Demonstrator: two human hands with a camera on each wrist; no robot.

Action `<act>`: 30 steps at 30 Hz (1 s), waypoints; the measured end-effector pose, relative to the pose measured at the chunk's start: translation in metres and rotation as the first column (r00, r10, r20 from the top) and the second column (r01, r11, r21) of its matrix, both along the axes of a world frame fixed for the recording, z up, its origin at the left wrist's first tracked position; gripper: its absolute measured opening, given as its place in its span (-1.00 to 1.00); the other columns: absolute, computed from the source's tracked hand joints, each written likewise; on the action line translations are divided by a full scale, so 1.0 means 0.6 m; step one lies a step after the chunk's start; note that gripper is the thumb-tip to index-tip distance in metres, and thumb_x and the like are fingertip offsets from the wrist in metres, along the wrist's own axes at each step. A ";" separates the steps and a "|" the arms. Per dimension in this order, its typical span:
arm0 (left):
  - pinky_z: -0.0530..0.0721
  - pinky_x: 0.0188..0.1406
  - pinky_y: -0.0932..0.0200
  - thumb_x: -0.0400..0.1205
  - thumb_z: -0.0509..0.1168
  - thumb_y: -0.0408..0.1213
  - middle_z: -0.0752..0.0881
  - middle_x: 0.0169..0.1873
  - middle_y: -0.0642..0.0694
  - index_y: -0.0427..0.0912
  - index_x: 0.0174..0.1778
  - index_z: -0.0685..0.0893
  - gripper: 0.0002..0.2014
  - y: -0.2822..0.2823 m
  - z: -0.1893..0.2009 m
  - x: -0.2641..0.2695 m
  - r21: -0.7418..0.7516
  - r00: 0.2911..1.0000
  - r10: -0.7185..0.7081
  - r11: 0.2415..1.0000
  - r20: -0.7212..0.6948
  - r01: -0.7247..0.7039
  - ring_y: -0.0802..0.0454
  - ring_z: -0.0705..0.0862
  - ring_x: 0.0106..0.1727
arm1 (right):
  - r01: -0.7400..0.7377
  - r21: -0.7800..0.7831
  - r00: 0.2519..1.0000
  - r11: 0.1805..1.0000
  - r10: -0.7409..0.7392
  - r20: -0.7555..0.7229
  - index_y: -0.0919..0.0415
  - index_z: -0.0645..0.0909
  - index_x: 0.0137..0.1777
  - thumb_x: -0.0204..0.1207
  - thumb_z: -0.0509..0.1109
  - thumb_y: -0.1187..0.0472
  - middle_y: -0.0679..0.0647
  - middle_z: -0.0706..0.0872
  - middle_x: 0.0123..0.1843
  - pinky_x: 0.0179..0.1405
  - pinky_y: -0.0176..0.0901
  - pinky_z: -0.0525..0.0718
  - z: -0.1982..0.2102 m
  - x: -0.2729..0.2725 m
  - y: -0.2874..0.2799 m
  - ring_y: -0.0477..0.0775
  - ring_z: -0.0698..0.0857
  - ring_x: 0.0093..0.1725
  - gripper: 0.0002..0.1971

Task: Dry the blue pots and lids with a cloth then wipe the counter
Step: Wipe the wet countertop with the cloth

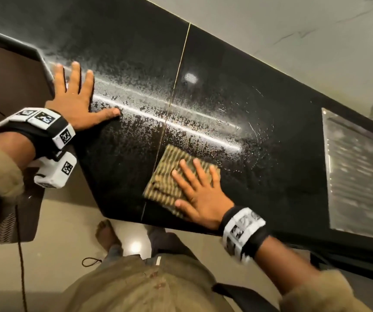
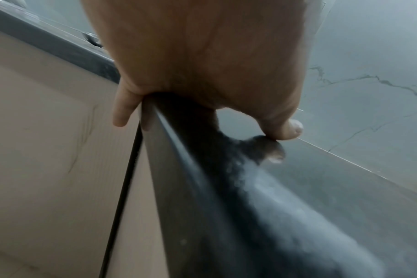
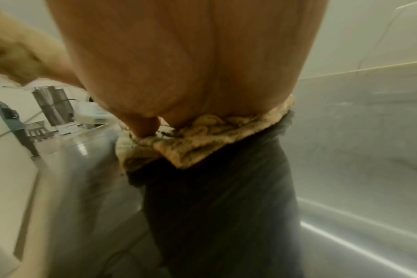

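Observation:
A folded tan ribbed cloth (image 1: 166,174) lies flat on the black counter (image 1: 237,91) near its front edge. My right hand (image 1: 200,190) presses it down with straight, spread fingers; in the right wrist view the cloth (image 3: 202,143) bunches under the palm (image 3: 179,56). My left hand (image 1: 77,100) rests flat on the counter's left corner, fingers spread, thumb out to the right. The left wrist view shows that palm (image 2: 202,47) over the counter edge (image 2: 179,169). A wet, streaked film covers the counter between the hands. No blue pots or lids are in view.
A steel sink drainboard (image 1: 358,174) is set into the counter at the right. A marble wall (image 1: 293,30) runs behind the counter. Brown cabinet fronts (image 1: 7,75) and a glossy floor (image 1: 68,244) lie below, with my foot (image 1: 106,233) near the counter.

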State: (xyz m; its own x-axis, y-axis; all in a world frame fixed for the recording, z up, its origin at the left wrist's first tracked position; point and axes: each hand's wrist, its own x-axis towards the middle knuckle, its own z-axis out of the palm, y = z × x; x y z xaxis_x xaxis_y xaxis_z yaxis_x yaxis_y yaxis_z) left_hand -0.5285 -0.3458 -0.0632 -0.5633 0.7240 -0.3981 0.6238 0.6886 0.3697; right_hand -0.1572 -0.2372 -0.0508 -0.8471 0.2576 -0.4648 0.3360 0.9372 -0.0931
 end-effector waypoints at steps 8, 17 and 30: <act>0.04 0.67 -0.46 0.14 -0.04 0.82 -0.35 0.75 0.09 0.12 0.76 -0.25 0.35 0.005 -0.005 0.000 -0.010 0.997 0.041 0.999 -0.068 -0.042 -0.11 -0.42 0.74 | 0.212 0.169 0.977 0.963 -0.211 -0.021 -0.21 -0.19 0.72 0.34 -0.47 -0.59 -0.11 -0.21 0.78 0.65 0.39 -0.14 -0.009 -0.181 0.345 0.13 -0.21 0.75 -0.06; -0.06 0.67 -0.43 0.20 -0.15 0.78 -0.16 0.78 -0.16 0.02 0.79 -0.08 0.30 0.015 -0.030 -0.015 0.034 0.983 0.057 0.998 -0.177 -0.052 -0.25 -0.31 0.76 | 0.190 0.061 0.982 0.980 -0.190 -0.008 -0.18 -0.11 0.74 0.31 -0.17 -0.49 -0.04 -0.16 0.79 0.64 0.38 -0.13 0.012 -0.359 0.617 0.30 -0.16 0.74 -0.05; -0.10 0.70 -0.35 0.37 0.08 0.62 -0.13 0.79 -0.15 -0.02 0.78 -0.01 0.16 0.017 -0.035 -0.012 0.068 0.977 0.127 0.991 -0.173 -0.117 -0.35 -0.22 0.76 | 0.174 0.155 0.985 0.972 -0.174 -0.016 -0.14 -0.25 0.73 0.65 -0.18 -0.37 -0.02 -0.26 0.78 0.60 0.55 -0.14 -0.016 -0.188 0.412 0.25 -0.23 0.74 -0.28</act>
